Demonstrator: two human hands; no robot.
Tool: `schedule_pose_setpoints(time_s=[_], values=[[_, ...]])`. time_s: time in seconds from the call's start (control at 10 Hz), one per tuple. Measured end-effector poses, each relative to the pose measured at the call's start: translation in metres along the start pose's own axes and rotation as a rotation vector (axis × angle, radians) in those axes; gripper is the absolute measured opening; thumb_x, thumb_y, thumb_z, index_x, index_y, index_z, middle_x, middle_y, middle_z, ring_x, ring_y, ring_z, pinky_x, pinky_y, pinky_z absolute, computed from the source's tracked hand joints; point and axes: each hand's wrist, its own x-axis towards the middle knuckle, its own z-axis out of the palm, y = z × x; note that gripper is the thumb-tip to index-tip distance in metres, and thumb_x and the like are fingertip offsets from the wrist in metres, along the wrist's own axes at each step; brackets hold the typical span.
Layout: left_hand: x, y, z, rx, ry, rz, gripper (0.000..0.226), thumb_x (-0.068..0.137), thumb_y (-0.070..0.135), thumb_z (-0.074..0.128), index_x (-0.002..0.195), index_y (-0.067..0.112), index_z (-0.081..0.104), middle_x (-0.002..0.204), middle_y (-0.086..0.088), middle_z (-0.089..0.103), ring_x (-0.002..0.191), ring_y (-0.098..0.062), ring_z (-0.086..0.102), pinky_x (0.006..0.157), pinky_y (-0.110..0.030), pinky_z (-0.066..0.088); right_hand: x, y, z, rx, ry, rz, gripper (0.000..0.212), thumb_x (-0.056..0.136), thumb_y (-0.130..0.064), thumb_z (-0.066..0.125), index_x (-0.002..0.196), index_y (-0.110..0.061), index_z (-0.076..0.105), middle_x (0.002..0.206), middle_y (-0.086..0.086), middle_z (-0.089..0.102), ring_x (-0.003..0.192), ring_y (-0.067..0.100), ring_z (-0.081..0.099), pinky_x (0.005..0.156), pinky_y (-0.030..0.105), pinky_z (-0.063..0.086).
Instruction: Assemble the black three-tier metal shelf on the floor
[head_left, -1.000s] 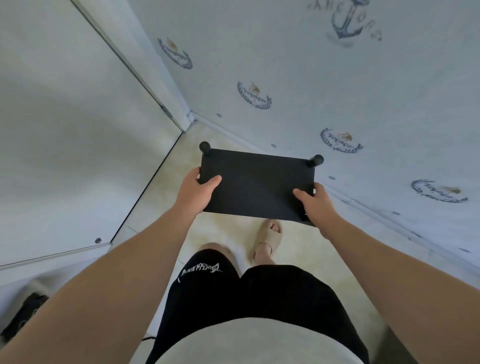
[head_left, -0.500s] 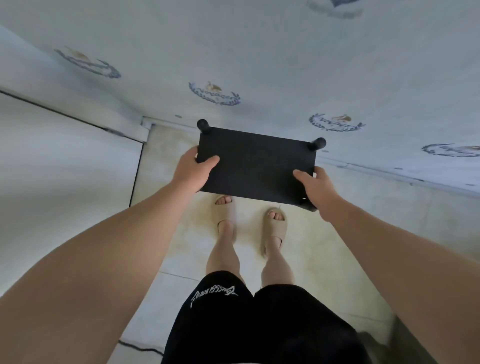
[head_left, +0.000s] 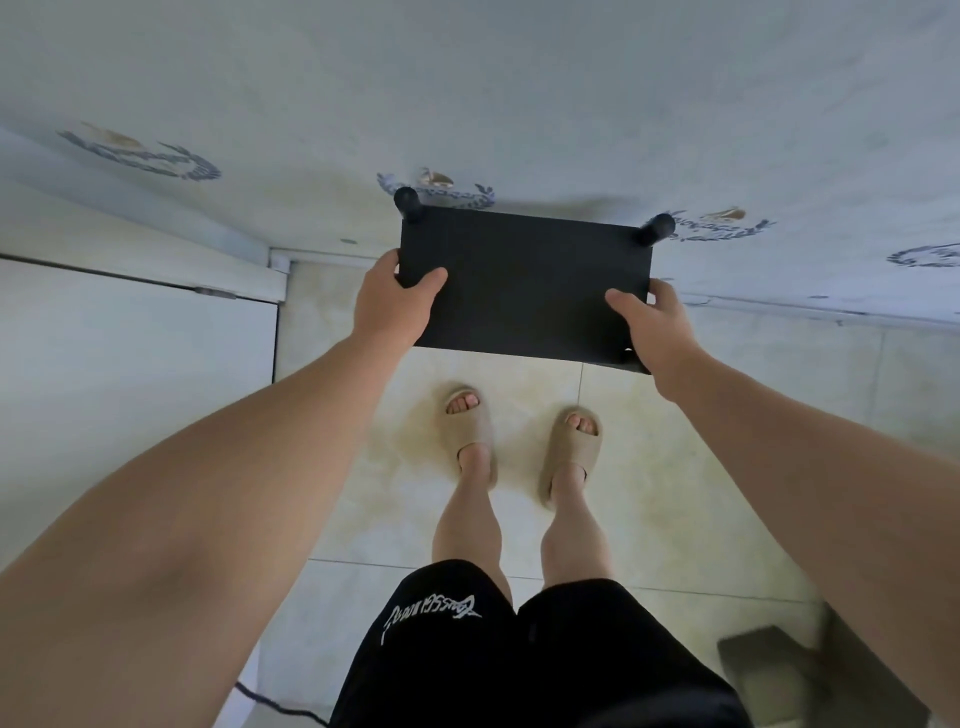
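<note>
Two hands: left hand (head_left: 395, 301), centre-left, grips the left edge of the black shelf (head_left: 524, 291), held mid-frame above the floor (head_left: 524, 387); right hand (head_left: 654, 327) grips its right edge. One tier and two capped posts (head_left: 657, 228) visible; lower tiers hidden, so progress uncertain, probably only setting down left.

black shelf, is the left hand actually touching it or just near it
Touching. The head view shows the left hand gripping the black shelf at its left edge, with its thumb lying on the top surface.
</note>
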Motion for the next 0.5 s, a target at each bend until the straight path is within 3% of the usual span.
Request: schedule_pose_setpoints(time_s=[0.1, 0.2, 0.3, 0.4, 0.5], values=[[0.002, -0.002, -0.006, 0.006, -0.008, -0.023, 0.047, 0.089, 0.043, 0.066, 0.131, 0.025, 0.056, 0.118, 0.004, 0.065, 0.103, -0.022, 0.065, 0.088, -0.049, 0.059, 0.001, -0.006, 0.004, -0.005, -0.012, -0.005, 0.051, 0.097, -0.041, 0.062, 0.142, -0.025, 0.044, 0.113, -0.006, 0.061, 0.092, 0.008, 0.061, 0.066, 0.028, 0.053], [0.0, -0.004, -0.008, 0.019, -0.044, -0.041, 0.051, 0.09, 0.043, 0.067, 0.135, 0.025, 0.052, 0.121, 0.005, 0.063, 0.106, -0.023, 0.064, 0.089, -0.049, 0.058, -0.003, -0.007, 0.002, 0.0, -0.037, -0.011, 0.051, 0.096, -0.04, 0.063, 0.142, -0.026, 0.045, 0.122, -0.004, 0.062, 0.097, 0.012, 0.063, 0.067, 0.028, 0.054], [-0.013, 0.002, -0.011, 0.047, -0.092, -0.046, 0.054, 0.091, 0.043, 0.066, 0.139, 0.025, 0.048, 0.119, 0.008, 0.058, 0.113, -0.024, 0.062, 0.088, -0.038, 0.056, -0.018, -0.008, -0.004, -0.022, -0.07, -0.037, 0.062, 0.098, -0.036, 0.063, 0.152, -0.027, 0.035, 0.13, -0.008, 0.057, 0.106, 0.015, 0.061, 0.076, 0.031, 0.055], [-0.035, 0.008, -0.016, 0.255, -0.03, 0.015, 0.067, 0.091, 0.049, 0.061, 0.149, 0.025, 0.037, 0.144, -0.001, 0.049, 0.132, -0.03, 0.048, 0.102, -0.046, 0.047, -0.042, -0.013, -0.009, -0.124, -0.073, -0.144, 0.065, 0.1, -0.036, 0.06, 0.157, -0.029, 0.028, 0.129, -0.015, 0.046, 0.108, 0.014, 0.051, 0.081, 0.026, 0.046], [-0.072, 0.02, -0.016, 0.483, -0.036, 0.16, 0.077, 0.094, 0.054, 0.055, 0.158, 0.026, 0.022, 0.162, -0.004, 0.027, 0.148, -0.033, 0.024, 0.116, -0.056, 0.031, -0.076, -0.022, -0.016, -0.373, -0.027, -0.251, 0.072, 0.101, -0.042, 0.054, 0.161, -0.031, 0.015, 0.153, -0.01, 0.036, 0.133, 0.023, 0.044, 0.097, 0.032, 0.043]])
